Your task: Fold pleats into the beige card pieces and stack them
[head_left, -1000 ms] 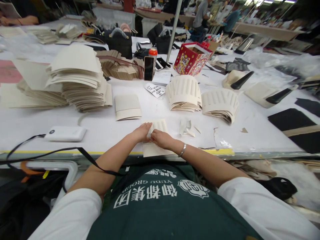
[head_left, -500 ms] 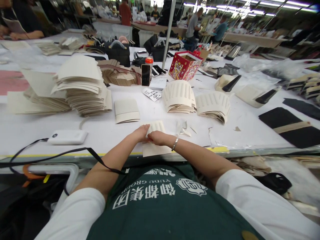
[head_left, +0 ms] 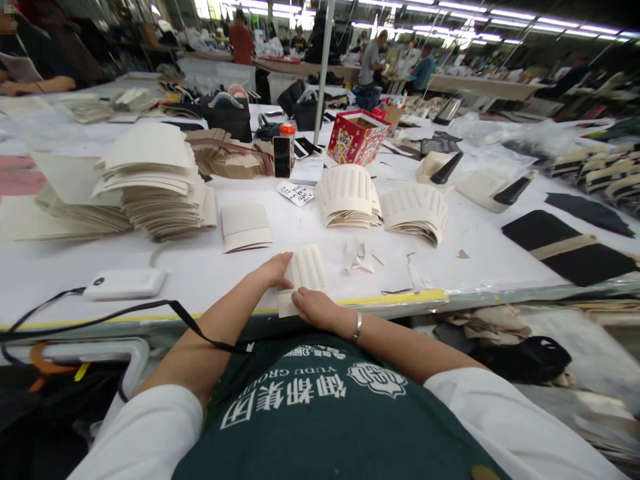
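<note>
A cream panel with raised ribs [head_left: 309, 265] lies at the table's near edge, its lower end close to my apron. My left hand [head_left: 277, 271] grips its left side, thumb on top. At the lower edge, my right hand [head_left: 315, 307] pinches the panel near its bottom flap; the fingertips are partly hidden. Just right of it are crumpled white scraps [head_left: 359, 259]. Beyond are two stacks of similar ribbed panels, one taller [head_left: 347, 197] and one lower [head_left: 416, 212]. A small stack of flat cream pieces [head_left: 246, 227] sits to the left.
Tall piles of cream sheets [head_left: 155, 180] stand at left, behind a white power bank [head_left: 125, 284] with a black cable. Farther back are a phone [head_left: 281, 157], a handwritten note [head_left: 296, 194], a red box [head_left: 357, 137] and a pole [head_left: 324, 73]. Black pieces [head_left: 570, 247] lie at right.
My right hand has drawn back toward my body along the panel, uncovering more of its ribs. The lower flap shows less. My left hand stays at the left side; the view has shifted slightly.
</note>
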{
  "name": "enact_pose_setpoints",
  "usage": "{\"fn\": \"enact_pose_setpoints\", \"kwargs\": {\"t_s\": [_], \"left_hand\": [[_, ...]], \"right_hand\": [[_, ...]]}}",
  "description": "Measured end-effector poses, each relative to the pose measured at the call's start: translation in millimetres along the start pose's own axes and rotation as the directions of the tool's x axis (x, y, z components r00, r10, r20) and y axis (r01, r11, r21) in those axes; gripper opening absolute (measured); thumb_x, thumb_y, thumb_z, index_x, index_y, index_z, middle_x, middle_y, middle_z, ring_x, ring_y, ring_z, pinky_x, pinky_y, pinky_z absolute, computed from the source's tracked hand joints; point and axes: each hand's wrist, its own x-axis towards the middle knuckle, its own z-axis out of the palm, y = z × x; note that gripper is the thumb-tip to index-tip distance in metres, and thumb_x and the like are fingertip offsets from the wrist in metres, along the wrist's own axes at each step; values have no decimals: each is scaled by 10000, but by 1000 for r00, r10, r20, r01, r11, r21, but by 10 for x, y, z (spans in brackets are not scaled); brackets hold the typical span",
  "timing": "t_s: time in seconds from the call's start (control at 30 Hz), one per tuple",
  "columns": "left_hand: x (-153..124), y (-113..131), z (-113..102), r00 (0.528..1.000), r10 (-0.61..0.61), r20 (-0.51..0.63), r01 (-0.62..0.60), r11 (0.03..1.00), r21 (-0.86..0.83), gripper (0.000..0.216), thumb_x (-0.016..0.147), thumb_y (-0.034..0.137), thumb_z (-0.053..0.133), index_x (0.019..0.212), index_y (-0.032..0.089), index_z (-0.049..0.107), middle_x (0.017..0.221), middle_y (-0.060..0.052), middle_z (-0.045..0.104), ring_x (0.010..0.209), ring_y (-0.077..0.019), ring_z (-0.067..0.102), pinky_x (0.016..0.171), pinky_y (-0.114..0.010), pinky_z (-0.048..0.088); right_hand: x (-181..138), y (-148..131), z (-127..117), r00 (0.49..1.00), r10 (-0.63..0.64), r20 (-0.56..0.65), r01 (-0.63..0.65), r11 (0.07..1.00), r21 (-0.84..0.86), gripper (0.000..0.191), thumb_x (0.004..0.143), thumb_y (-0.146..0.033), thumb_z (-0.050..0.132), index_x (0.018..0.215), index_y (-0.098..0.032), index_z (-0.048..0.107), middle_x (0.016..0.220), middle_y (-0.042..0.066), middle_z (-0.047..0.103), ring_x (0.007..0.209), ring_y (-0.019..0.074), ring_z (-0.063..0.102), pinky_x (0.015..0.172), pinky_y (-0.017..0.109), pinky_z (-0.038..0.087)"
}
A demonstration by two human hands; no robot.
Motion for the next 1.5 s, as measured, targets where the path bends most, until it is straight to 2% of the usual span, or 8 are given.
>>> {"fn": "enact_pose_setpoints", "kwargs": {"t_s": [0.1,0.2,0.3,0.4,0.6,0.77,1.13,1.5], "left_hand": [[-36,-18,11,1000,-2,-2,2,1000,-30,970,575,350,711,1358,99,198,1446,-192,224,1328,-283,221,1073,-342,216],[-99,-57,29,1000,26,-14,-26,997,-67,953,600,376,691,1367,111,193,1457,-176,200,1337,-271,200,1085,-346,201],[-151,-110,35,999,0,-51,-7,990,-141,838,698,385,606,1380,137,188,1455,-137,233,1324,-239,250,1077,-334,234],[-141,-156,18,987,-88,-133,57,974,-219,651,800,300,480,1379,157,217,1430,-87,314,1278,-193,349,1051,-291,283],[56,-162,-67,954,-192,-231,151,971,-184,578,751,90,477,1306,195,352,1181,-32,598,1087,-172,539,938,-279,397],[221,-159,-148,960,-181,-215,145,975,-171,577,694,66,532,1248,177,419,1072,-45,640,979,-182,583,851,-272,433],[514,-263,-157,967,-210,-144,169,952,-255,473,634,96,587,1093,171,501,794,-8,669,792,-180,612,717,-265,451],[18,-389,74,922,-131,-365,-12,932,-363,398,673,216,620,1053,196,503,1074,-56,593,936,-176,577,812,-308,478]], "right_hand": [[-323,-67,9,996,-81,43,71,978,197,178,783,-149,456,947,-150,525,891,72,600,744,156,556,657,250,421],[-585,246,-194,989,136,-62,-114,956,270,234,789,-139,453,1016,-155,505,869,56,604,750,143,555,676,232,418],[-687,773,-515,876,441,-193,-427,897,113,274,799,-80,416,1052,-120,513,1021,133,578,890,179,562,751,259,415],[-524,1055,-749,806,523,-275,-560,826,-71,341,786,-52,413,1103,-122,516,1258,187,451,978,222,556,771,292,414],[560,736,-746,917,399,-31,-382,895,230,225,860,-285,429,904,-154,607,775,52,674,693,142,632,661,219,432],[1154,695,-640,850,466,245,-526,732,433,232,822,-182,435,731,-95,630,714,120,686,555,146,623,518,209,440],[1370,857,-460,763,490,421,-646,582,493,201,793,-152,475,777,-64,655,741,160,692,497,165,619,453,234,474],[1362,889,-371,838,455,301,-543,751,376,229,758,-133,466,720,-83,686,716,131,698,508,146,624,466,191,446]]}}
